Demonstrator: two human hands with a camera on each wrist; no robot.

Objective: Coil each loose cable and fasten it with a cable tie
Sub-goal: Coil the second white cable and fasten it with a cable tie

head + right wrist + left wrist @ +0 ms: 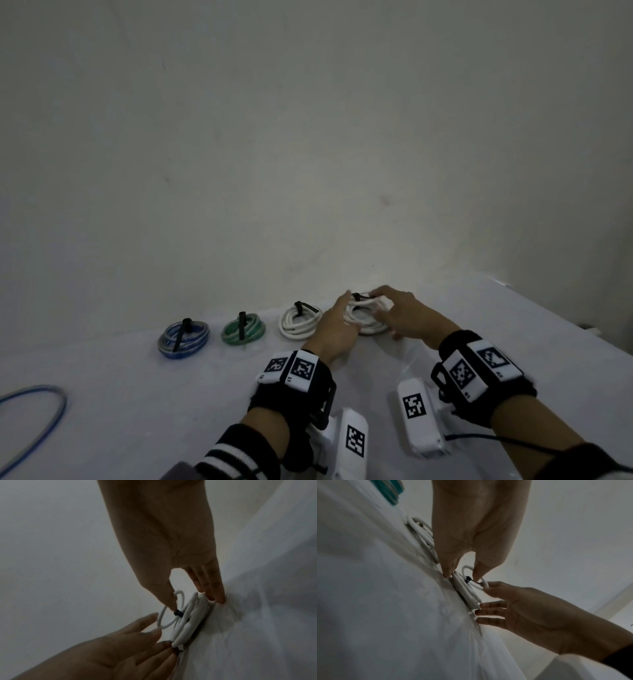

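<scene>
A white cable coil [368, 317] lies on the white cloth near the wall, with a black cable tie [356, 295] round its top strands. One loop [163, 619] stands up from the coil. My left hand [349, 311] is at the coil's left side, its fingertips [448, 572] on the cloth by the rim and its thumb beside the tie [468, 580]. On the other side is my right hand [383, 313], thumb on the tie's head [177, 613] and straight fingers [214, 596] against the coil's far edge. Neither hand grips the coil.
Three tied coils sit in a row to the left: white [300, 320], green [243, 330] and blue [184, 339]. A loose blue cable [34, 421] curves in at the lower left edge. The wall rises right behind the coils; the table edge [548, 315] runs off at the right.
</scene>
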